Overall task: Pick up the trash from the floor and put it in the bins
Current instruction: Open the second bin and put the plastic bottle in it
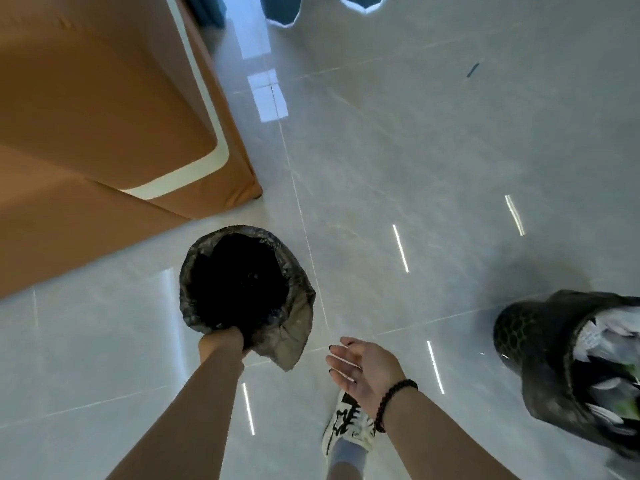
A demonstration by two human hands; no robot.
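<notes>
A bin lined with a dark grey plastic bag [294, 327] stands on the floor below me; its inside looks black. My left hand [221, 344] grips the near rim of that bag. My right hand [363, 368], with a beaded bracelet at the wrist, hangs open to the right of the bin, palm up, holding nothing. A second bin with a black bag [540, 355] stands at the right edge, filled with white and green scraps [602, 386]. A small dark strip [472, 70] lies on the floor far ahead to the right.
An orange sofa with a white stripe [104, 133] fills the upper left, its corner close to the lined bin. Glossy grey floor tiles [415, 168] stretch ahead. My shoe [346, 427] stands under my right hand. A dark curtain [287, 8] hangs at the top.
</notes>
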